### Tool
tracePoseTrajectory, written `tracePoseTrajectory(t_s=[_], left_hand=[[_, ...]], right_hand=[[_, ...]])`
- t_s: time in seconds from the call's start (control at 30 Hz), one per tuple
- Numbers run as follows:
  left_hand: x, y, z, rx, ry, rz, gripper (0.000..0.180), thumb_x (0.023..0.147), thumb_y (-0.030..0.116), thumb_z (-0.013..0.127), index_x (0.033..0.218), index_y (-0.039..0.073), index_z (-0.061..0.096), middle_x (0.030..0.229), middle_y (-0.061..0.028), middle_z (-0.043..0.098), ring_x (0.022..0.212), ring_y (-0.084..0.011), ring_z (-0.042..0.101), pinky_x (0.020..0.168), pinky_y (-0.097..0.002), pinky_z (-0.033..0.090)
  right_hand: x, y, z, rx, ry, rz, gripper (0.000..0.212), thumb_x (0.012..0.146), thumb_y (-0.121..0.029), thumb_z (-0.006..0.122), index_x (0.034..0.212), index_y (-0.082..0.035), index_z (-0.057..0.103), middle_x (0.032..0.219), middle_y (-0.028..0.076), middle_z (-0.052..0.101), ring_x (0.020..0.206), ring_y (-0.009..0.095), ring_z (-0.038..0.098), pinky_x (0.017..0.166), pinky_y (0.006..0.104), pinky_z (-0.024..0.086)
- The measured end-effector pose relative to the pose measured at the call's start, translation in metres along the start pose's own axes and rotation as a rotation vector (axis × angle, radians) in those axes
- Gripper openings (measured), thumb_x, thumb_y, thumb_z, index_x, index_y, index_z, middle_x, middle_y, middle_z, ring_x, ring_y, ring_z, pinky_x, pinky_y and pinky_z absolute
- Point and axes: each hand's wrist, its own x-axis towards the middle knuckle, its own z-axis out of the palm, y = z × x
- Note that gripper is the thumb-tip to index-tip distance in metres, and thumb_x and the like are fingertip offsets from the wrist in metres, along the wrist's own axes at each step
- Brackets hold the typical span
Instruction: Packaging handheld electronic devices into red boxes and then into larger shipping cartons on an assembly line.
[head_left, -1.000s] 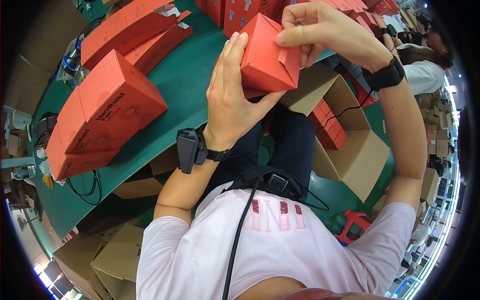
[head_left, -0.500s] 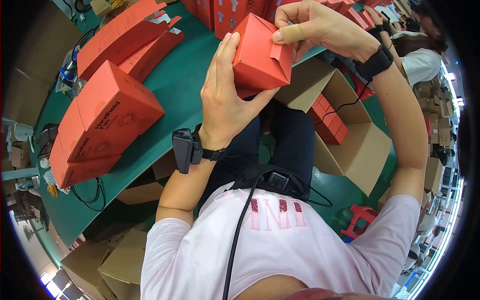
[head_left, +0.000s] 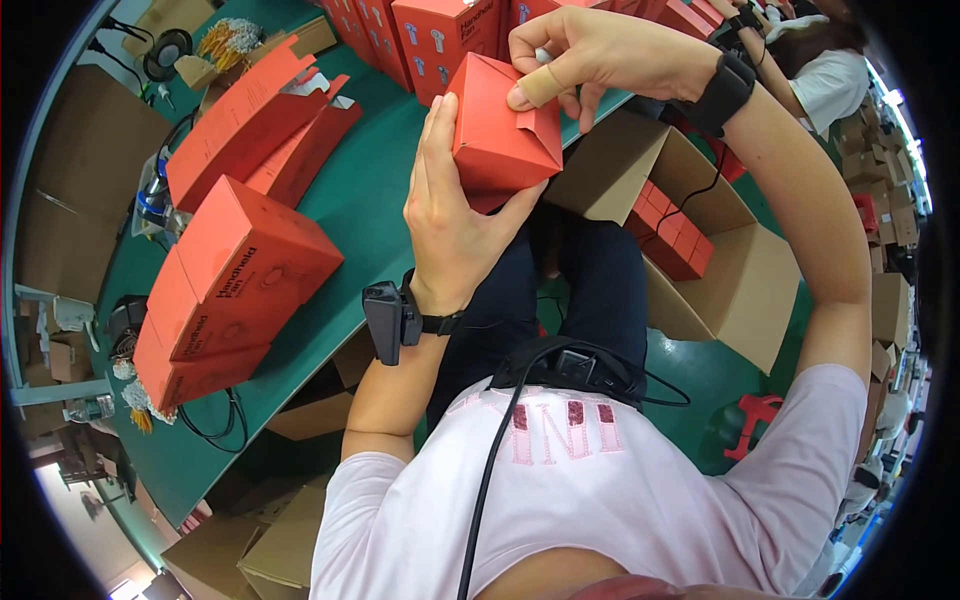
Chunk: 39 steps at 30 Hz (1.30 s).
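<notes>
A red carton (head_left: 495,135) is held up over the near edge of the table. My left hand (head_left: 445,215) is closed round its left side, fingers along the far side and thumb underneath. On the carton's upper face, my right hand (head_left: 575,65) has its thumb, wrapped in a tan bandage, pressed at the edge of a flap. The other right fingers are bent behind the thumb, partly hidden. To the left, flattened red cartons (head_left: 235,285) lean in a stack on the green table (head_left: 330,255).
Several printed red boxes (head_left: 440,45) stand at the table's far side. An open cardboard box (head_left: 740,290) with small red boxes inside stands below, right of my legs. More folded red cartons (head_left: 250,125) lie at the far left. A co-worker's arm (head_left: 765,65) shows at the upper right.
The right thumb has shifted along the flap, which now lies flatter against the carton's upper face. My left hand keeps its grip. The whole view has tilted slightly.
</notes>
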Motion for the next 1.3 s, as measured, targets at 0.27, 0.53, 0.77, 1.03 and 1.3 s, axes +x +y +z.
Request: tracePoseTrajectory(t_s=[0.27,0.53,0.77,1.03,1.3], left_hand=[[0.006,-0.003,-0.011,-0.048,0.067,-0.096,0.102,0.066,0.019,0.094,0.148,0.001,0.036,0.131,-0.0237,0.059,0.113,-0.0371,0.065,0.092,-0.0419,0.054],[-0.001,-0.002,0.0,-0.014,0.112,-0.131,0.104,0.064,0.02,0.094,0.148,-0.001,0.035,0.132,-0.0235,0.058,0.117,-0.038,0.062,0.094,-0.0429,0.054],[0.004,-0.012,-0.006,-0.039,0.125,-0.131,0.103,0.065,0.019,0.093,0.147,-0.001,0.034,0.134,-0.021,0.053,0.119,-0.0363,0.057,0.098,-0.0431,0.049],[0.04,-0.008,-0.042,0.267,0.011,0.258,0.113,0.059,0.015,0.093,0.151,0.001,0.028,0.134,-0.0202,0.047,0.122,-0.036,0.048,0.103,-0.0458,0.044],[0.057,-0.005,-0.064,0.161,-0.143,0.18,0.104,0.064,0.019,0.088,0.15,0.003,0.032,0.123,-0.0152,0.051,0.111,-0.0334,0.055,0.092,-0.0455,0.051]], right_hand=[[-0.003,-0.009,0.001,0.231,0.145,-0.173,0.035,0.087,-0.038,0.076,0.081,-0.006,0.062,0.078,0.002,0.065,0.065,0.011,0.062,0.061,0.0264,0.053],[-0.025,-0.078,0.012,-0.493,0.136,-0.181,0.037,0.097,-0.037,0.066,0.09,0.0,0.068,0.08,0.012,0.066,0.069,0.016,0.059,0.059,0.0327,0.046],[-0.019,-0.023,0.02,-0.776,0.327,-0.633,0.021,0.089,-0.011,0.06,0.109,-0.007,0.066,0.08,0.011,0.059,0.072,0.024,0.058,0.065,0.0359,0.045],[-0.005,-0.021,0.028,-1.165,0.321,-0.687,0.037,0.089,-0.007,0.06,0.125,-0.014,0.066,0.094,0.011,0.059,0.08,0.026,0.06,0.07,0.0388,0.049],[-0.015,-0.067,0.024,-1.787,0.561,-1.114,0.028,0.09,-0.024,0.056,0.103,-0.001,0.067,0.086,0.018,0.056,0.078,0.033,0.061,0.066,0.0433,0.05]])
